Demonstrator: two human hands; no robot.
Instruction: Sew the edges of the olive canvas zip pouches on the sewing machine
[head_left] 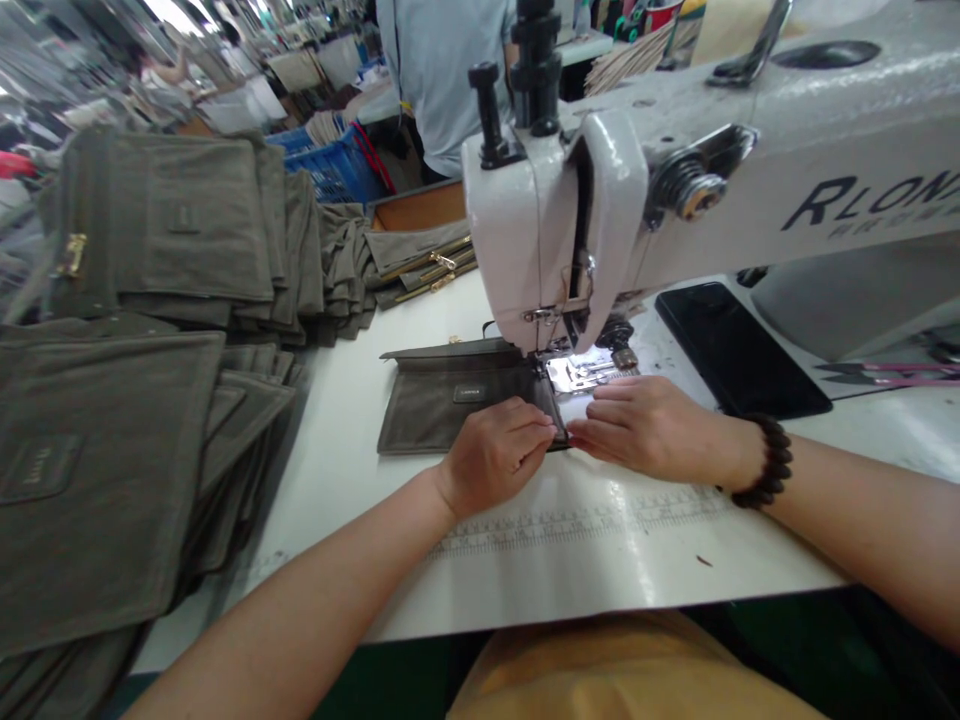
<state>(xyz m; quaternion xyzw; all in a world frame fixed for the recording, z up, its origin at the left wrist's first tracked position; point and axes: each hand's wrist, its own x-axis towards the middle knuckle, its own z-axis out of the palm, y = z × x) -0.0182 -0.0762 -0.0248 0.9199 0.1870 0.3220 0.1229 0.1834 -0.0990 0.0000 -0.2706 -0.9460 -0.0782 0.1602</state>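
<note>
At far left, stacks of olive-grey fabric bags [112, 480] rise beside the bare white tabletop [322, 430]. Right of them, a flat, rectangular, olive-grey fabric pouch [420, 405] with a small dark rectangular label [470, 394] lies on the tabletop, its right-hand side reaching beneath the head of a white sewing machine [622, 230]. The pouch is probably light and not fragile, soft enough to bend yet firm enough to lie flat, and its matte cloth suggests little slipperiness; the doubled edges, especially the near right corner, appear the best place to take hold, clear of the needle area. The left hand [499, 450] comes in from the near left, palm down and fingers curled, and appears to pinch that corner between bent fingers and a largely hidden thumb. The right hand [652, 425], wrist ringed by a dark beaded bracelet [766, 465], extends leftward, low over the tabletop, fingers together and tips at the pouch's right edge; whether they grip it or merely steady it cannot be told. Beyond its wrist lies a black smartphone [739, 345].
</note>
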